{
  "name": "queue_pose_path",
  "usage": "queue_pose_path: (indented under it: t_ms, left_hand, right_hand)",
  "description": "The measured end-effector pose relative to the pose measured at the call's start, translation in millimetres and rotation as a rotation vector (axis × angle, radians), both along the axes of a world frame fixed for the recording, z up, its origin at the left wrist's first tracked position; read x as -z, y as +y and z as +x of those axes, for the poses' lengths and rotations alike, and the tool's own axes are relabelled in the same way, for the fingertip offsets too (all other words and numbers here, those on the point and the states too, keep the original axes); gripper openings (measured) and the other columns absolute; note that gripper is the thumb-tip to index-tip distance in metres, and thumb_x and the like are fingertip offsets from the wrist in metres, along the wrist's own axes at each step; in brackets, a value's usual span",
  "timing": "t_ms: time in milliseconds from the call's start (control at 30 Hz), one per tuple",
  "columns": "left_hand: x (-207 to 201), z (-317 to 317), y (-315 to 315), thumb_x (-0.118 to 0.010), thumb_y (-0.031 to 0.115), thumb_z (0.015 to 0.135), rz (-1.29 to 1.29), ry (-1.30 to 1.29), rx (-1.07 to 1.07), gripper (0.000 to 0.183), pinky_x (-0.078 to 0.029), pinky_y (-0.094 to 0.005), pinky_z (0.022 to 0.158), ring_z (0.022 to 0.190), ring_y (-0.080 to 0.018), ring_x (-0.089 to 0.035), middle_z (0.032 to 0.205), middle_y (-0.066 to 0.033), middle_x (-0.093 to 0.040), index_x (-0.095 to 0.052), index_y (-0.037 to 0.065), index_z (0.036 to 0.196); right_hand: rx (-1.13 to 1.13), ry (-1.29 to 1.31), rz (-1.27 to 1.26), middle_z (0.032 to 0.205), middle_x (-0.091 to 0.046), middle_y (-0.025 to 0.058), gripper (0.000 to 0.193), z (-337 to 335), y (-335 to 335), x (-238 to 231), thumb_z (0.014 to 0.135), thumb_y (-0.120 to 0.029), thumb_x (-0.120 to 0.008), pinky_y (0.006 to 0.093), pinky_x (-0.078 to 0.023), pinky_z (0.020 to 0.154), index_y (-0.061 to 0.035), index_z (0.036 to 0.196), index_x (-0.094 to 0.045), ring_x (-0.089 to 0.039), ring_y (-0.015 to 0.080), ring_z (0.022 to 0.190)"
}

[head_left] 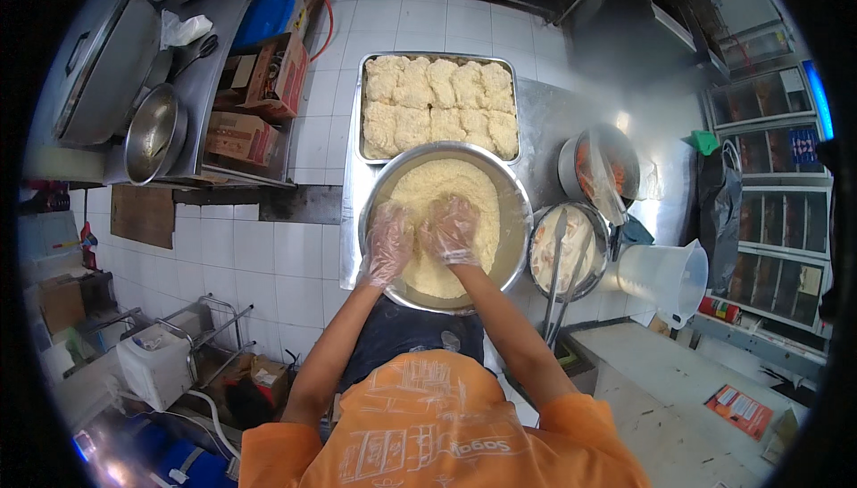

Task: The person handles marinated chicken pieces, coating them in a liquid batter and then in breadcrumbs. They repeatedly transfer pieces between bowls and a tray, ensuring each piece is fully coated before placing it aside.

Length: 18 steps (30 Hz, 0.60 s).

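Note:
A wide metal bowl (pixel 520 220) in front of me holds pale yellow breadcrumbs (pixel 446 180). Both hands wear clear plastic gloves and work inside it. My left hand (pixel 390 242) is at the bowl's left side, fingers curled into the crumbs. A short gap to its right, my right hand (pixel 453 231) also has its fingers curled down into them. Crumbs hide whatever the fingers close on. Just beyond the bowl, a rectangular metal tray (pixel 361 113) carries two rows of crumb-coated pieces (pixel 442 95).
Right of the bowl stand a smaller bowl of white batter (pixel 564 265) with metal tongs (pixel 560 260) across it, a pot with orange contents (pixel 600 166) and a translucent plastic jug (pixel 661 275). A steel counter (pixel 214 86) with a metal pan (pixel 154 135) is at left.

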State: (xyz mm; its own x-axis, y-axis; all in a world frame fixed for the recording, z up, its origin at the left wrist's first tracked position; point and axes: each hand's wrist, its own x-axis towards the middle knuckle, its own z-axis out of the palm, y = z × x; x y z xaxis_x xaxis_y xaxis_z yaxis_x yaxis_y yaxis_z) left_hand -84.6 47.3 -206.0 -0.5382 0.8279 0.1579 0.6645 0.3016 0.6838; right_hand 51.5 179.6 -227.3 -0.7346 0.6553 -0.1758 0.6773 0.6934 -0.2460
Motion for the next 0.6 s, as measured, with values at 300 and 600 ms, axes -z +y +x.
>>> queue_pose_path:
  t_ms: [300,600]
  left_hand:
    - [-11,2,-6,-0.069,0.006,0.087,-0.147,0.017,0.088,0.037,-0.049,-0.0538,0.105,0.119,-0.0455,-0.063,0.125,-0.0255,-0.068,-0.069,0.003,0.123]
    - [28,37,25,-0.086,0.052,0.077,-0.429,-0.129,0.142,0.083,-0.051,-0.0494,0.101,0.117,-0.0431,-0.065,0.122,-0.0290,-0.069,-0.064,-0.006,0.131]
  right_hand:
    - [0.040,0.009,0.040,0.173,-0.018,0.0256,0.076,-14,-2,-6,0.100,-0.060,-0.045,0.0736,0.002,0.123,-0.0100,0.157,-0.049,-0.007,0.0473,0.161]
    - [0.647,0.305,-0.055,0.166,-0.032,0.0275,0.063,37,2,-27,0.110,-0.047,-0.040,0.0579,-0.020,0.126,-0.0074,0.159,-0.044,-0.029,0.0454,0.154]
